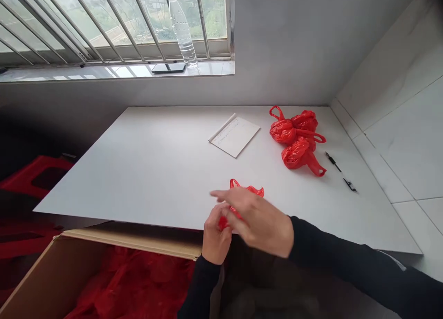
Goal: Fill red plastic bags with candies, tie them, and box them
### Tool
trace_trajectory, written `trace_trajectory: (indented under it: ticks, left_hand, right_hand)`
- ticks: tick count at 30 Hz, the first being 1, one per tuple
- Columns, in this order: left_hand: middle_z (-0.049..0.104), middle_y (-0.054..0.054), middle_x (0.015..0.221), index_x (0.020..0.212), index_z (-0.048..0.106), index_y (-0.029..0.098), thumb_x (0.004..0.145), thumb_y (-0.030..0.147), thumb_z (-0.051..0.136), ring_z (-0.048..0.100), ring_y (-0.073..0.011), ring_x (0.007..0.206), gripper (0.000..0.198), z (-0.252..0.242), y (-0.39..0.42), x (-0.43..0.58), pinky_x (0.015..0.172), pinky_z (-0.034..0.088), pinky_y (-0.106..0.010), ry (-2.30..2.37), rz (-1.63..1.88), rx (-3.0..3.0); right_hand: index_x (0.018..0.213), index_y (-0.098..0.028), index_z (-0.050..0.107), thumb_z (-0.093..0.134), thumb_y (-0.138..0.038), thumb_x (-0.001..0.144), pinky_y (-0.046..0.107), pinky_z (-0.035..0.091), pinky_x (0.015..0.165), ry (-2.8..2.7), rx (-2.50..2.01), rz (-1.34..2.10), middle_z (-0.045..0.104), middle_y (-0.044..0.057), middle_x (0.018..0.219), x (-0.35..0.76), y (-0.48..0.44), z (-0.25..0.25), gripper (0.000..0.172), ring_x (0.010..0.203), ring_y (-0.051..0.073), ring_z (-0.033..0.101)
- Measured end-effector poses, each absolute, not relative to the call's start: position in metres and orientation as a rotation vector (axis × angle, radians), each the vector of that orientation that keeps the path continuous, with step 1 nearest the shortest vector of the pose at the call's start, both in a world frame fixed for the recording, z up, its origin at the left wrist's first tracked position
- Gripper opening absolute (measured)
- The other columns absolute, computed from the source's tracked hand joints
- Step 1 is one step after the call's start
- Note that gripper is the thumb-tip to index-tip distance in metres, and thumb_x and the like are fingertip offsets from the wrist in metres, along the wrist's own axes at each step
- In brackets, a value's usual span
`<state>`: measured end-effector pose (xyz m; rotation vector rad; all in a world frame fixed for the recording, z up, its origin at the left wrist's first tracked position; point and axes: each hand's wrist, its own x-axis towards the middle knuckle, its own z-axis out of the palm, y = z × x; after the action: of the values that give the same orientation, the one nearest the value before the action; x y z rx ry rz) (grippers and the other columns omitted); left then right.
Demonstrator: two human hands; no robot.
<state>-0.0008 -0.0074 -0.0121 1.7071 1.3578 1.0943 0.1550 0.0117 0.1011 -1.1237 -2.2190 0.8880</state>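
My left hand (216,238) is closed around a crumpled red plastic bag (246,190) at the near edge of the white table (145,171). My right hand (258,219) lies over the same bag, its fingers pointing left and blurred by motion, covering most of the bag. Only the bag's handles stick up behind my fingers. Both sleeves are black.
Three knotted red bags (297,139) lie at the table's back right, a black pen (341,171) beside them, a white paper (234,134) in the middle. An open cardboard box (51,273) of red bags stands below left. A water bottle (182,28) and phone (168,68) rest on the windowsill.
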Motion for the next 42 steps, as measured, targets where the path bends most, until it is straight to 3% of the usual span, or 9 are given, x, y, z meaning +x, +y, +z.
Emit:
trace_trajectory:
  ticks: [4, 11, 16, 21, 27, 30, 35, 39, 42]
  left_hand:
    - [0.055, -0.008, 0.143, 0.143, 0.052, 0.030, 0.086, 0.015, 0.063, 0.052, -0.0260, 0.132, 0.060, 0.001, -0.011, -0.001, 0.111, 0.044, -0.047, 1.316, 1.030, 1.807]
    - [0.069, -0.003, 0.105, 0.093, 0.070, 0.027, 0.094, 0.028, 0.063, 0.061, -0.0220, 0.109, 0.008, -0.003, -0.004, -0.008, 0.097, 0.049, -0.039, 1.513, 1.178, 1.794]
    - [0.069, -0.006, 0.106, 0.102, 0.065, 0.024, 0.096, 0.036, 0.060, 0.065, -0.0239, 0.101, 0.014, -0.010, -0.006, -0.028, 0.094, 0.050, -0.044, 1.793, 1.344, 1.460]
    - [0.060, -0.008, 0.138, 0.137, 0.055, 0.028, 0.090, 0.033, 0.067, 0.052, -0.0275, 0.131, 0.049, 0.002, -0.003, -0.005, 0.111, 0.042, -0.047, 1.599, 1.263, 1.779]
    - [0.072, -0.004, 0.095, 0.093, 0.070, 0.024, 0.093, 0.035, 0.063, 0.066, -0.0249, 0.097, 0.013, -0.004, 0.002, -0.011, 0.090, 0.051, -0.043, 1.789, 1.339, 1.667]
    - [0.071, -0.007, 0.103, 0.105, 0.066, 0.022, 0.097, 0.040, 0.058, 0.068, -0.0251, 0.095, 0.021, -0.002, -0.004, -0.022, 0.082, 0.053, -0.040, 1.900, 1.359, 1.463]
    - [0.060, -0.009, 0.136, 0.141, 0.051, 0.025, 0.088, 0.039, 0.070, 0.055, -0.0275, 0.125, 0.058, 0.015, -0.006, 0.000, 0.105, 0.046, -0.043, 1.741, 1.303, 1.757]
    - [0.069, -0.001, 0.094, 0.100, 0.070, 0.026, 0.092, 0.030, 0.066, 0.061, -0.0212, 0.096, 0.010, 0.018, 0.001, 0.001, 0.092, 0.049, -0.038, 1.755, 1.335, 1.901]
    - [0.069, -0.002, 0.093, 0.097, 0.067, 0.024, 0.096, 0.029, 0.062, 0.064, -0.0198, 0.091, 0.007, 0.021, 0.001, -0.013, 0.086, 0.050, -0.036, 1.876, 1.407, 1.751]
  right_hand:
    - [0.133, -0.018, 0.059, 0.050, 0.000, 0.082, 0.048, 0.047, 0.105, -2.334, -1.230, 0.753, 0.064, 0.011, 0.130, 0.196, 0.045, 0.035, 0.054, 0.121, 0.027, 0.055]
    - [0.106, -0.021, 0.066, 0.056, -0.007, 0.091, 0.043, 0.049, 0.094, -2.128, -1.359, 0.752, 0.068, 0.005, 0.102, 0.219, 0.032, 0.017, 0.024, 0.099, 0.023, 0.060]
    - [0.101, -0.023, 0.065, 0.053, -0.005, 0.089, 0.039, 0.051, 0.088, -1.897, -1.572, 0.757, 0.068, 0.003, 0.098, 0.239, 0.024, 0.018, 0.024, 0.095, 0.021, 0.060]
    - [0.116, -0.024, 0.062, 0.062, -0.016, 0.090, 0.040, 0.049, 0.094, -1.904, -1.538, 0.714, 0.068, 0.004, 0.109, 0.228, 0.016, 0.028, 0.028, 0.103, 0.022, 0.059]
    - [0.094, -0.023, 0.061, 0.054, -0.031, 0.098, 0.038, 0.050, 0.083, -1.724, -1.589, 0.748, 0.067, 0.003, 0.091, 0.239, 0.014, 0.030, 0.012, 0.089, 0.022, 0.062]
    - [0.099, -0.023, 0.058, 0.051, -0.038, 0.099, 0.038, 0.051, 0.086, -1.523, -1.680, 0.827, 0.067, 0.004, 0.096, 0.251, 0.010, 0.024, 0.016, 0.094, 0.022, 0.064]
    - [0.127, -0.026, 0.054, 0.058, -0.039, 0.095, 0.043, 0.047, 0.098, -1.573, -1.631, 0.788, 0.065, 0.005, 0.112, 0.238, 0.003, 0.029, 0.035, 0.109, 0.024, 0.059]
    - [0.104, -0.023, 0.063, 0.055, -0.041, 0.097, 0.038, 0.049, 0.088, -1.532, -1.576, 0.807, 0.066, 0.003, 0.091, 0.237, 0.008, 0.037, 0.020, 0.088, 0.021, 0.062]
    - [0.101, -0.021, 0.060, 0.054, -0.046, 0.097, 0.036, 0.052, 0.081, -1.330, -1.592, 0.866, 0.067, 0.005, 0.094, 0.251, 0.011, 0.036, 0.026, 0.083, 0.020, 0.063]
